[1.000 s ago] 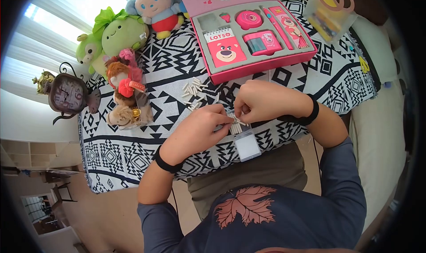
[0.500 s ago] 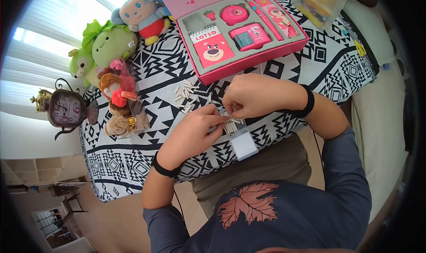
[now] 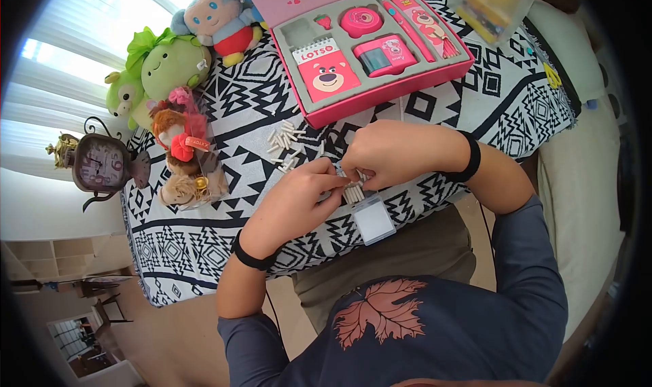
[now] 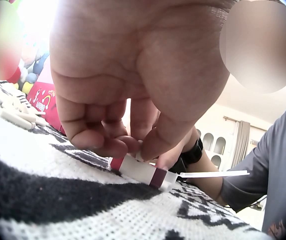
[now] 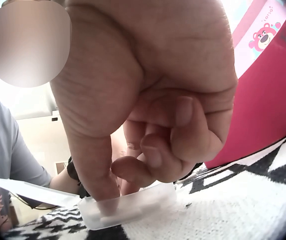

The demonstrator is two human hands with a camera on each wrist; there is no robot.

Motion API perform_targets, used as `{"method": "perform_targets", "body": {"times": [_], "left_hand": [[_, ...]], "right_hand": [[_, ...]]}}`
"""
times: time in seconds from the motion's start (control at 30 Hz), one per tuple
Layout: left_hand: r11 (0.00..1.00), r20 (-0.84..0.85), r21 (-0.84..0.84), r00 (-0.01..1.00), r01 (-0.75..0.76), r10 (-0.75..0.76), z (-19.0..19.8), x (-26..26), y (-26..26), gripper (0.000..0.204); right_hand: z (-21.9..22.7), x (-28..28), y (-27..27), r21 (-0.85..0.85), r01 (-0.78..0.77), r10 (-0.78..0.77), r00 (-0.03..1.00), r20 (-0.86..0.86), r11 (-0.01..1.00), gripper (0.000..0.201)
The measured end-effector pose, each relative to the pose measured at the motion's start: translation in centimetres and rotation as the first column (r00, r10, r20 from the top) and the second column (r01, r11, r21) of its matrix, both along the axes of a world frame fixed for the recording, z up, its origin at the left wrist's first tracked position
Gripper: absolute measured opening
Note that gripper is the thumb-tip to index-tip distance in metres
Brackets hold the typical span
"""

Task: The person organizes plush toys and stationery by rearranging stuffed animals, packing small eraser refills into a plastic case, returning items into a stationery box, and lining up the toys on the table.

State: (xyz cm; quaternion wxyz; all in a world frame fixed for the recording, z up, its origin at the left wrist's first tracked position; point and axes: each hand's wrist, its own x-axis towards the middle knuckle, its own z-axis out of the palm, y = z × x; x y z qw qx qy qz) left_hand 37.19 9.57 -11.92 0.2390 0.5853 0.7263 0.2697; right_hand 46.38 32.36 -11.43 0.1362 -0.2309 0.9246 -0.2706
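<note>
A small clear plastic box (image 5: 148, 205) lies on the patterned cloth with its hinged lid (image 3: 375, 222) folded open towards the body. Short white sticks (image 3: 353, 194) lie side by side inside it. From the left, my left hand (image 3: 299, 198) reaches over the box, its thumb and forefinger pinching a small white stick (image 4: 139, 149) just above the rim. Opposite it, my right hand (image 3: 401, 153) bends down with curled fingers, the thumb (image 5: 103, 185) dipping to the box; I cannot tell whether it pinches a stick. More loose white sticks (image 3: 285, 137) are scattered beyond the left hand.
An open pink gift box (image 3: 394, 102) with a notepad and stationery stands behind the hands. Plush toys (image 3: 170, 68), a packaged doll (image 3: 183, 146) and a clock (image 3: 100, 163) line the left side. Yellow scissors (image 3: 552, 76) and a clear bag (image 3: 485, 13) are at the right.
The head view has tilted, shifting the scene slightly left. Both hands stay over the box, with small movements of the right fingers at its far end.
</note>
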Motion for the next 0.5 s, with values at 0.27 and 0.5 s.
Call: {"method": "perform_targets", "body": {"times": [0.27, 0.5], "left_hand": [[1.0, -0.017, 0.019, 1.0, 0.002, -0.001, -0.1, 0.0, -0.1, 0.025], [1.0, -0.02, 0.01, 1.0, 0.006, -0.006, -0.2, -0.1, -0.1, 0.025]], "right_hand": [[-0.7, -0.2, 0.0, -0.071, 0.072, -0.071, 0.997, 0.005, 0.995, 0.013], [-1.4, -0.3, -0.1, -0.088, 0.099, -0.108, 0.99, -0.095, 0.991, 0.012]]}}
